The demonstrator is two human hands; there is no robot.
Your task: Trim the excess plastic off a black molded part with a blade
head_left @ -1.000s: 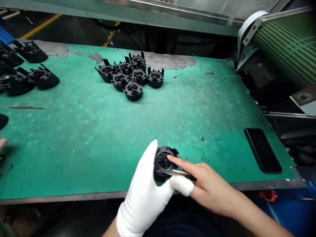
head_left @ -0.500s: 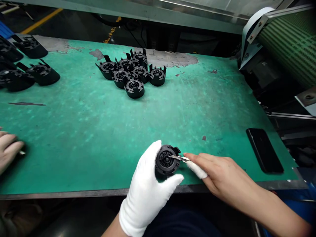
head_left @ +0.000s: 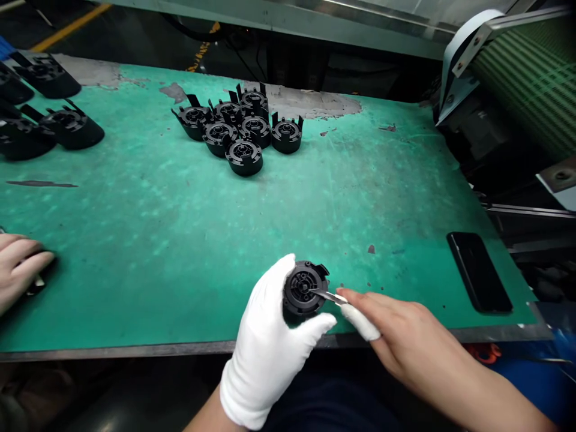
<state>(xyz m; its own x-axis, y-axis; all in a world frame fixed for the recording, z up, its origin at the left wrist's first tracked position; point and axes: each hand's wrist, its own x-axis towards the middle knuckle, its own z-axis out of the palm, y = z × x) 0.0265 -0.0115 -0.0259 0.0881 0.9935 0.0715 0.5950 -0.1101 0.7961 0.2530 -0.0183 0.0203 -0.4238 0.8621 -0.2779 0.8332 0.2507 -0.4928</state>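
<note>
My left hand, in a white glove, grips a round black plastic part near the table's front edge, fingers on its left side and thumb at its lower right. The part's ribbed inner face points up. My right hand, bare except for a white cover on the thumb, pinches a thin pointed metal blade. The blade's tip lies over the middle of the part's face.
Several black parts stand grouped at the back of the green table. More black housings stand at the far left. Another person's hand rests at the left edge. A black phone lies at the right.
The blade and my right hand have shifted slightly down and right, and the tip sits a little lower on the face. The other person's hand has moved right.
</note>
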